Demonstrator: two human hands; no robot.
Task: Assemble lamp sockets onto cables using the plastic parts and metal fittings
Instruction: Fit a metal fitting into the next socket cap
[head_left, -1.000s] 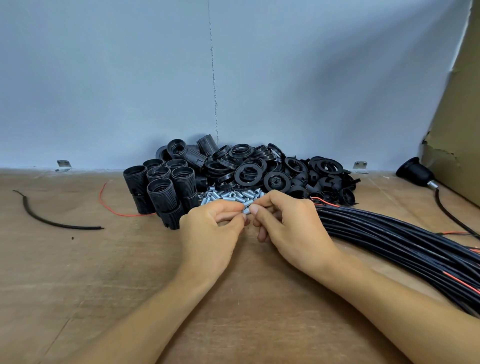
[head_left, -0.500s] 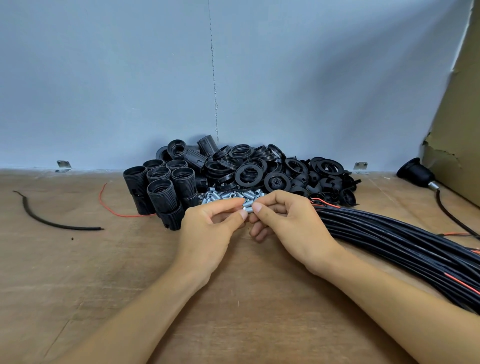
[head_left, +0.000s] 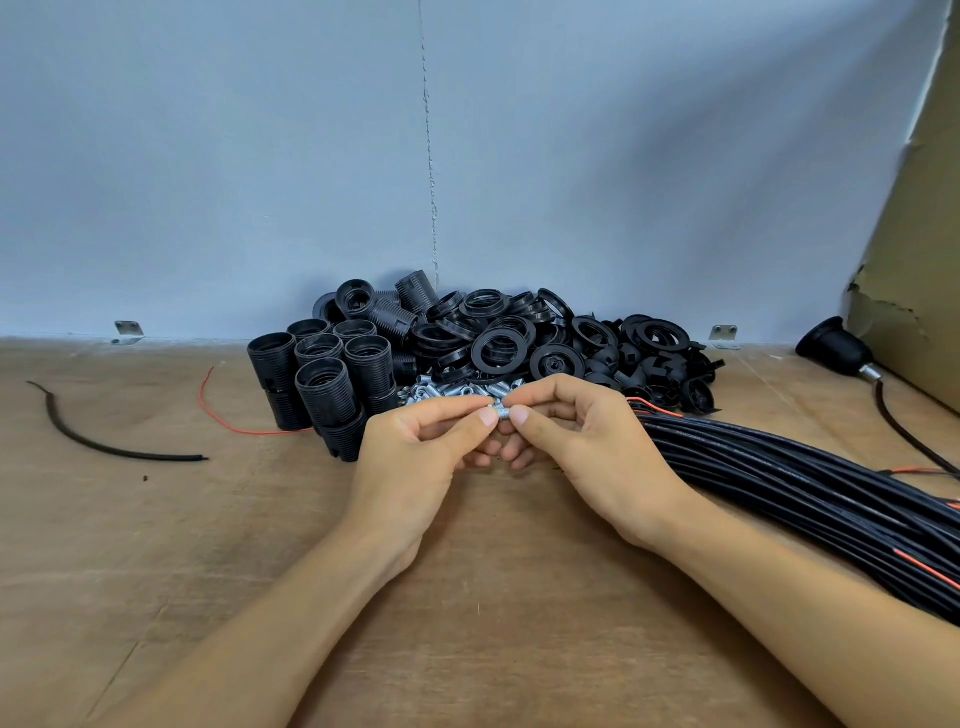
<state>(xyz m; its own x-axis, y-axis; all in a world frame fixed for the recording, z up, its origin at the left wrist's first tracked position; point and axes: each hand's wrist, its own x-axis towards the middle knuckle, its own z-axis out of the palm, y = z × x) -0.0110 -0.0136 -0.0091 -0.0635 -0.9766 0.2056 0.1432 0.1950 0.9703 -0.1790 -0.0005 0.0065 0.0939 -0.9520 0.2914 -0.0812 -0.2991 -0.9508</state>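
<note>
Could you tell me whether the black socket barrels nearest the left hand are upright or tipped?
Upright: the socket barrels stand on end, open mouths facing up.

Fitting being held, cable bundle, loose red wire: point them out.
Fitting (head_left: 503, 413): head view, threaded middle.
Cable bundle (head_left: 779, 473): head view, black strands mid-bundle.
Red wire (head_left: 260, 432): head view, its lower stretch.
</note>
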